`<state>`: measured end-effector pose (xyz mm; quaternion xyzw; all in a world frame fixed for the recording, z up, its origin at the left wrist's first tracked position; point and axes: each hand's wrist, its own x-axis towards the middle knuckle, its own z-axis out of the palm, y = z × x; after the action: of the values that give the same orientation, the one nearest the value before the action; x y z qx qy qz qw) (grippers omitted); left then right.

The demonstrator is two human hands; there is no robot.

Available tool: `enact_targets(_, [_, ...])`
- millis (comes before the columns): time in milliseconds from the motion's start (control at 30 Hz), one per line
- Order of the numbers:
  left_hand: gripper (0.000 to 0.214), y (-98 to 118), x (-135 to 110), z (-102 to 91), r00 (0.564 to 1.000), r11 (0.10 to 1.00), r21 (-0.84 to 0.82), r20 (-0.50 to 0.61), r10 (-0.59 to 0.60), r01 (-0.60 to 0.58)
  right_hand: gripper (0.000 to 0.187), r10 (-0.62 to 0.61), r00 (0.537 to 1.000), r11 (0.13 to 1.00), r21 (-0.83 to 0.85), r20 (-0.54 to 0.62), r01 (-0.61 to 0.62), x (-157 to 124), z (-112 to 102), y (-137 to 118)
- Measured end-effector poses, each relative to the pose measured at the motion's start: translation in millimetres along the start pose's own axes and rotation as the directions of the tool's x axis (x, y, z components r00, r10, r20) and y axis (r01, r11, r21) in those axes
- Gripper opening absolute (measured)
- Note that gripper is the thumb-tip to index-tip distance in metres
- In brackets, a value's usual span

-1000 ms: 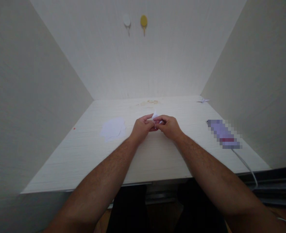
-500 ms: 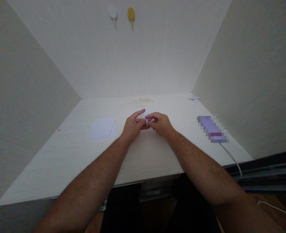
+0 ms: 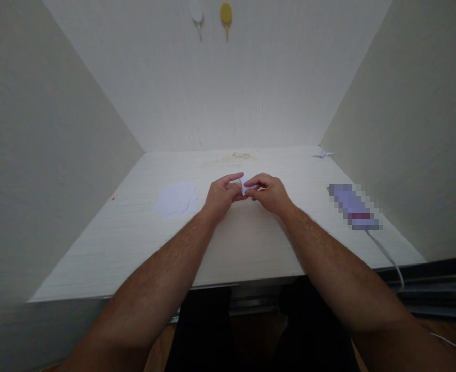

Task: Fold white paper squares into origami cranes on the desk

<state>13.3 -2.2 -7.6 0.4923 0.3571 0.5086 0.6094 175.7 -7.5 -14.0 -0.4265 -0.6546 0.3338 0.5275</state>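
Note:
A small folded piece of white paper (image 3: 245, 187) is held between my two hands, above the middle of the white table. My left hand (image 3: 224, 193) grips its left side, with the index finger stretched out along the far side. On the right, the thumb and fingers of my right hand (image 3: 268, 192) pinch the paper. Fingers cover much of it, so its exact folds are hard to make out. Left of my hands lie several flat white paper sheets (image 3: 177, 199) on the table.
A small folded paper figure (image 3: 323, 154) sits in the far right corner. Nearer on the right lies a blurred-out, phone-like device (image 3: 354, 206) with a white cable (image 3: 386, 253). White and yellow hooks (image 3: 226, 13) hang on the back wall. Side walls flank the table (image 3: 135, 258).
The camera view has turned slightly left, so everything sits further right. More of the white paper shows between my hands, and my left fingers have shifted a little around it.

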Motion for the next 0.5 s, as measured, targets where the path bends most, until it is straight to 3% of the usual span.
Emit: enact_targets(500, [0.057, -1.7, 1.8, -4.0, 0.999, 0.999, -0.028, 0.038, -0.017, 0.018, 0.015, -0.026, 1.0, 1.0, -0.005, 0.015, 0.026, 1.1, -0.7, 2.4])
